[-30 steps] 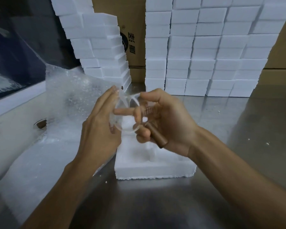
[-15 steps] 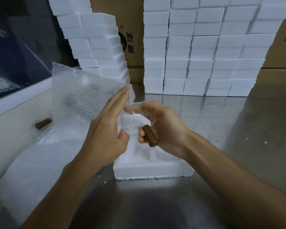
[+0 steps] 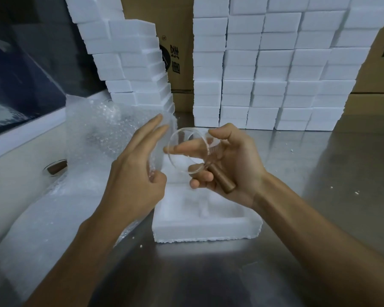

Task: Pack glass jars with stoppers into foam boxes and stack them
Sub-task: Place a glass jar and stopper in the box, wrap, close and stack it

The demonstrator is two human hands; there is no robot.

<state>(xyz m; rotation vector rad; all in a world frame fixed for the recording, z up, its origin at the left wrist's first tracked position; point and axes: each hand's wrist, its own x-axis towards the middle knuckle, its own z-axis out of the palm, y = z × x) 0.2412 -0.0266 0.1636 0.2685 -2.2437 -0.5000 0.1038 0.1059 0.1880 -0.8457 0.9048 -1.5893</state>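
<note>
We hold the glass jar [image 3: 190,151] in our right hand [image 3: 233,167], thumb over its top edge and fingers curled under it, with the brown stopper [image 3: 222,180] slanting down from the grip toward our palm. Just left of that grip our left hand [image 3: 133,178] pinches a fold of bubble wrap [image 3: 106,134] between thumb and fingers, the long fingers stretched out. Directly beneath the jar sits the open foam box [image 3: 206,227] on the steel table [image 3: 319,173], its moulded recess bare. We judge this the placing step: the next move calls for lowering the jar into that recess, stopper aligned with its slot. The jar's clear walls are hard to trace. Whether the stopper is seated in the neck we cannot tell. Behind the grip rise stacked foam boxes [image 3: 275,69].
</note>
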